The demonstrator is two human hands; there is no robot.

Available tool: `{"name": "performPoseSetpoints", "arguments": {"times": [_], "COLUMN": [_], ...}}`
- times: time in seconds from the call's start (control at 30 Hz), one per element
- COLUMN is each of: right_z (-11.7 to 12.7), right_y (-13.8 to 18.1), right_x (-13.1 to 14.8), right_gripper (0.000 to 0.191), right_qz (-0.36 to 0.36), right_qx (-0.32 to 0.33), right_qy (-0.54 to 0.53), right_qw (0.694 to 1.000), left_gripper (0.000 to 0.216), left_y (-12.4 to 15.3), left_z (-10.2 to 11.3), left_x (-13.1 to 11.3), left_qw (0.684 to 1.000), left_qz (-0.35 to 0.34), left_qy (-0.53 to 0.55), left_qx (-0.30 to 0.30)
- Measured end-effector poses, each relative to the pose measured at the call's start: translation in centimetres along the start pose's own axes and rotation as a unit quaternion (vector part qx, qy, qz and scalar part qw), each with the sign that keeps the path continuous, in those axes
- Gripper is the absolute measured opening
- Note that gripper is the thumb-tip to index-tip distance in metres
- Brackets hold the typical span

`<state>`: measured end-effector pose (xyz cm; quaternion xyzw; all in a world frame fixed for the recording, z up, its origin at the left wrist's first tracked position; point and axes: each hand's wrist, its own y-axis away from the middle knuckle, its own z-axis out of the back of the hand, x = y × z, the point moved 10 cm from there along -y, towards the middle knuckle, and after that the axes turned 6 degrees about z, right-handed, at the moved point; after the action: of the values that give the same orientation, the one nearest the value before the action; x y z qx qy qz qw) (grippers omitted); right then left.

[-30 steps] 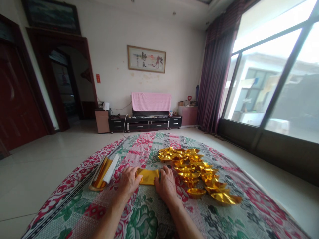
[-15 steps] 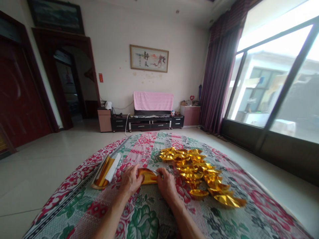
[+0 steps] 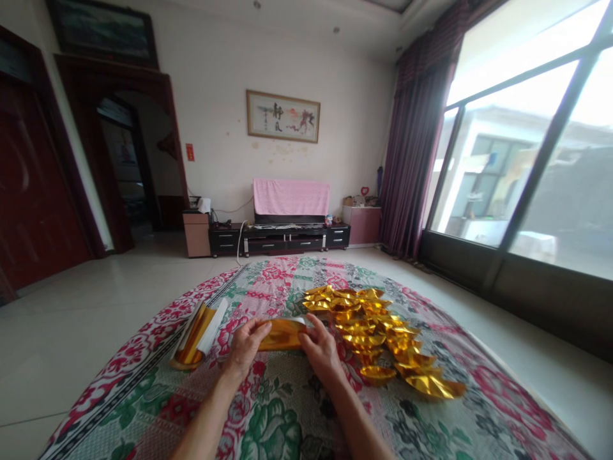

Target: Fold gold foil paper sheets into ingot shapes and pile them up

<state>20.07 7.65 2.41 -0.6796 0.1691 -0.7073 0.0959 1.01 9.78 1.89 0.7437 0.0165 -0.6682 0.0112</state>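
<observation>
Between my two hands is a folded sheet of gold foil paper (image 3: pixel 281 336), with a sliver of its white side showing along the top edge. My left hand (image 3: pixel 246 345) pinches its left end, thumb on top. At the other end my right hand (image 3: pixel 320 345) grips the paper, thumb in front and index finger raised at the upper corner. Right of my hands lie several folded gold paper ingots (image 3: pixel 378 374) in loose rows. To the left rests a curled stack of gold and white paper sheets (image 3: pixel 195 338).
A flowered cloth (image 3: pixel 272 421) in red, green and grey covers the round table. Past it stand a low black cabinet (image 3: pixel 301 241) and a screen under a pink towel (image 3: pixel 291 197). A large window (image 3: pixel 507 179) with purple curtains is on the right.
The gold paper, curved before, now lies flatter and shows a wider gold face. My right hand's index finger has lifted to the upper corner. The view has shifted slightly.
</observation>
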Motion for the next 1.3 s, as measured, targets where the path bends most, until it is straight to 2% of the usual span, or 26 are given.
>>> {"name": "performPoseSetpoints", "arguments": {"times": [0.13, 0.33, 0.47, 0.57, 0.7, 0.87, 1.1, 1.3], "right_z": [-0.2, -0.3, -0.5, -1.1, -1.5, -1.0, -0.7, -0.8], "right_y": [0.1, 0.3, 0.3, 0.4, 0.6, 0.4, 0.3, 0.4], "right_x": [0.2, 1.4, 0.5, 0.2, 0.0, -0.5, -0.1, 0.4], "right_gripper": [0.05, 0.034, 0.045, 0.055, 0.045, 0.03, 0.03, 0.028], "right_qz": [-0.039, -0.04, -0.064, -0.084, -0.09, -0.088, -0.068, -0.058], "right_qx": [0.03, 0.049, 0.044, 0.066, 0.083, 0.069, 0.063, 0.071], "right_qy": [-0.056, -0.147, -0.21, -0.238, -0.25, -0.25, -0.24, -0.283], "right_qw": [0.997, 0.987, 0.975, 0.965, 0.96, 0.962, 0.966, 0.955], "left_gripper": [0.036, 0.036, 0.038, 0.038, 0.035, 0.03, 0.032, 0.029], "left_y": [0.2, 0.4, 0.3, 0.3, 0.4, 0.2, 0.2, 0.0], "left_z": [0.1, -0.1, -0.2, -0.2, -0.2, -0.1, 0.0, 0.0], "left_x": [-0.2, -0.3, -0.2, -0.3, -0.5, -0.2, 0.2, 0.4], "left_qw": [1.0, 1.0, 0.999, 0.999, 0.999, 0.999, 0.999, 0.998], "left_qz": [-0.001, 0.001, 0.002, -0.001, -0.008, -0.017, -0.004, 0.0], "left_qy": [0.014, 0.029, 0.036, 0.037, 0.043, 0.036, 0.047, 0.065], "left_qx": [-0.007, -0.006, 0.0, 0.001, 0.005, 0.012, 0.018, 0.02]}}
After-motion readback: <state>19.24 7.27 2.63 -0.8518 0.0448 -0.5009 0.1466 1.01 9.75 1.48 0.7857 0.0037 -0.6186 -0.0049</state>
